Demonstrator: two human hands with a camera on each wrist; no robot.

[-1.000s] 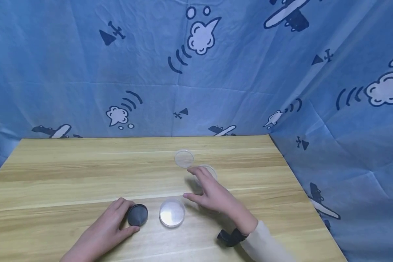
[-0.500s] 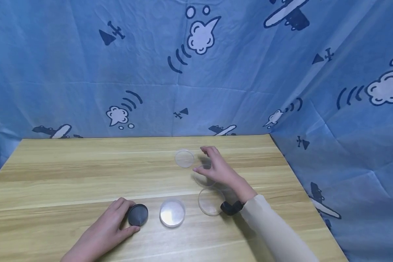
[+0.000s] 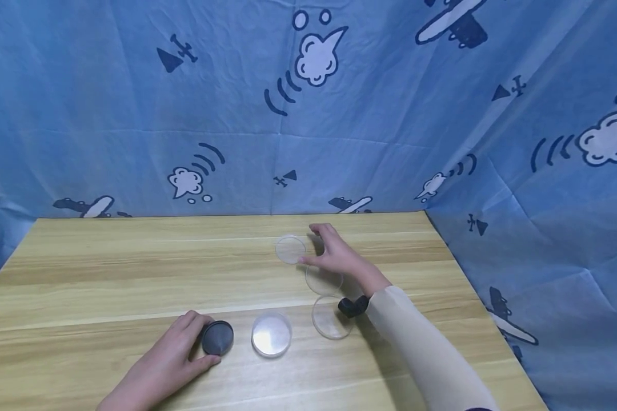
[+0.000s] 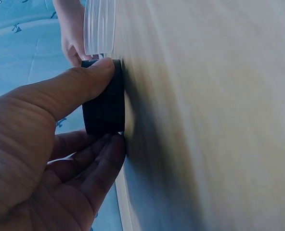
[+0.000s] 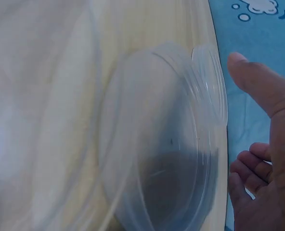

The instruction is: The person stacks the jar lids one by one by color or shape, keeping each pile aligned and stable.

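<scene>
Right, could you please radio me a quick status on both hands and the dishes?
Left hand gripping black round container. Right hand holding nothing, beside farthest clear dish; contact unclear. Three other clear dishes nearer the person. Nothing seen blocking.

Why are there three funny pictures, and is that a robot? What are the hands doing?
No robot here! These are a person's own bare hands. The person wears three little cameras. The big picture looks down from their head; the other two look out from each wrist, so things seem tipped sideways.

A blue cloth with cartoon planes and clouds hangs behind a wooden table. On the table are four see-through round dishes. The left hand pinches a black round piece between thumb and fingers. The right hand holds nothing: its thumb and fingers are apart, right by the farthest dish. I can't tell whether it touches it.
</scene>
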